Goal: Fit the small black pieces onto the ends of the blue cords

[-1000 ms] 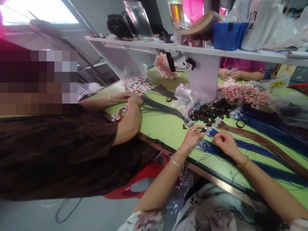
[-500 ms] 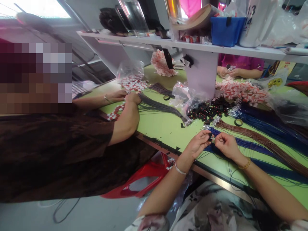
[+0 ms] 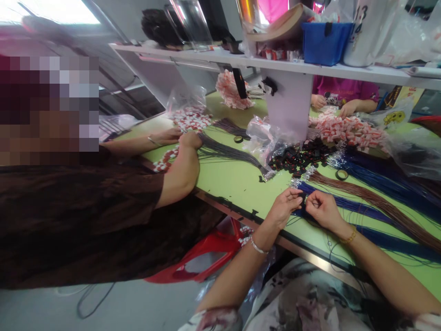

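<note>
Since the frame a second ago, the left hand (image 3: pixel 284 207) has come off the silver ends of the blue wires (image 3: pixel 354 205) and closed up to the right hand (image 3: pixel 322 209); across the table, a co-worker's hands (image 3: pixel 347 108) have parted. The left hand pinches a small black piece (image 3: pixel 302 197) between thumb and fingers, just beside the right hand's fingertips. The right hand is curled with its fingertips together; whether it grips a wire cannot be told.

Blue wires lie under and beyond the hands, with brown wires (image 3: pixel 365 196) on their far side. Farther off are a heap of black pieces (image 3: pixel 299 158) and a roll of tape (image 3: pixel 342 174). To the left, grey wires (image 3: pixel 230 149) run toward another co-worker's arm (image 3: pixel 181 177).

The numbers "13" and "14" can be read on the white jug (image 3: pixel 361 43) on the far shelf (image 3: pixel 206 57), right of a blue box (image 3: pixel 325 46). A plastic bag at far right bears a yellow figure (image 3: pixel 393 118); marks on the yellow panel (image 3: pixel 408 97) behind it are too small to read.

The table (image 3: pixel 237 188) is light green with a dark edge, scattered with black scraps. Below it are a red stool (image 3: pixel 223 241) and grey floor (image 3: pixel 138 305); a bright window (image 3: pixel 48 11) stands far left.
</note>
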### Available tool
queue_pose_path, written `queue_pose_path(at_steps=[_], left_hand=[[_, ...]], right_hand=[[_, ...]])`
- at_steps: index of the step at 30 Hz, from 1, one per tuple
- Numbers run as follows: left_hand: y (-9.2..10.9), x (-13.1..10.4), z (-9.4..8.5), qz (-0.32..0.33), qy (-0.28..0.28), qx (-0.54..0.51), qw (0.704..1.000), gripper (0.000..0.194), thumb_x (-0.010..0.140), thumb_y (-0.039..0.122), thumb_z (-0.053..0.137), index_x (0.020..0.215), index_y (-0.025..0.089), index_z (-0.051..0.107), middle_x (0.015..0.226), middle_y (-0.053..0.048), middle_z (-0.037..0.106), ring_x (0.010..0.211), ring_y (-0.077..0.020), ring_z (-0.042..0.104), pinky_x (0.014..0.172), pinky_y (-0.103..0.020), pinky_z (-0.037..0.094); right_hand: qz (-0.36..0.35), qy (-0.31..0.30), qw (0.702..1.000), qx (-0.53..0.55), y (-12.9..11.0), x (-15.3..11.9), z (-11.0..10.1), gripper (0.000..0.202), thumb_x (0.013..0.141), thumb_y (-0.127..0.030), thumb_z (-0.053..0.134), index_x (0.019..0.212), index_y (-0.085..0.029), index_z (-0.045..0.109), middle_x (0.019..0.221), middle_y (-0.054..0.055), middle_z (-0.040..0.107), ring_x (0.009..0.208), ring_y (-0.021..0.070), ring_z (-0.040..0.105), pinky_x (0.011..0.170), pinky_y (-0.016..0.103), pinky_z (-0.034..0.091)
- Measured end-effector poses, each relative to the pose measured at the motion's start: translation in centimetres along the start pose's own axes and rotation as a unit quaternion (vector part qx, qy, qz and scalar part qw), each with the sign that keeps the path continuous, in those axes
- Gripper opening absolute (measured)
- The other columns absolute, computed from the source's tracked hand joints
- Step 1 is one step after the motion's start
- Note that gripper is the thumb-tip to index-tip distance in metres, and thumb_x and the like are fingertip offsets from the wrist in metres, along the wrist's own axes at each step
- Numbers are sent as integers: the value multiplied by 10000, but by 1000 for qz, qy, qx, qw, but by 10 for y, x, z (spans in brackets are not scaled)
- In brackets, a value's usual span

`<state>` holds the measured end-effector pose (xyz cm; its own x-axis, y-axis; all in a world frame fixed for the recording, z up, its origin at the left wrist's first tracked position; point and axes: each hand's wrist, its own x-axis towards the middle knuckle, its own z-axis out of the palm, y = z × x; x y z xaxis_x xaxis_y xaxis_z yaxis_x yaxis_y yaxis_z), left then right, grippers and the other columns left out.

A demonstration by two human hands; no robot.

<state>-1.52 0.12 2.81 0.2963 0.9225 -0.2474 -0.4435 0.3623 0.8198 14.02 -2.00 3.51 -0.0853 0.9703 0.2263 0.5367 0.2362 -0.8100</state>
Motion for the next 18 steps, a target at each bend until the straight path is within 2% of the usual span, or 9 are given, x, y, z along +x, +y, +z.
queue_pose_path(at_steps=[5,7,12,15,17,18], left_hand=[[-9,-4,1,5,37,20,999,355,557,259,813,829,135,621,701,3,610,589,-66,537,570,-189,428],[-13,-4,-1,3,42,18,999,367,552,268,812,830,135,613,699,4,606,585,-67,535,572,-195,426],[-21,-5,-3,14,54,33,998,362,561,271,807,835,136,612,697,3,598,583,-69,526,562,-199,412],[-18,-6,-3,-1,55,34,998,360,549,267,811,821,136,616,695,4,596,588,-74,534,577,-208,431],[-14,-6,-3,-5,51,32,998,355,558,262,808,834,138,622,701,5,595,597,-76,538,588,-212,445],[-13,-6,-3,-5,48,32,998,350,565,257,805,841,139,624,703,6,593,601,-76,538,592,-212,450]], right_hand=[[-56,-24,998,-24,1,-1,2,148,792,-212,506,648,-179,521,572,-28,493,518,88,409,510,205,314],[-62,-39,997,-24,2,-3,4,146,802,-201,493,661,-180,521,583,-24,508,517,89,418,511,205,317],[-56,-29,997,-47,3,-8,9,173,794,-195,503,625,-188,472,554,-29,498,483,87,402,486,211,290],[-69,-56,994,-61,4,2,-3,150,810,-208,499,666,-184,535,595,-16,554,525,100,455,524,213,321],[-66,-31,994,-77,8,18,-16,140,831,-225,486,740,-187,586,684,4,616,596,118,509,571,218,348],[-53,4,994,-96,12,27,-22,134,834,-232,486,777,-189,599,727,14,636,620,126,522,582,222,352]])
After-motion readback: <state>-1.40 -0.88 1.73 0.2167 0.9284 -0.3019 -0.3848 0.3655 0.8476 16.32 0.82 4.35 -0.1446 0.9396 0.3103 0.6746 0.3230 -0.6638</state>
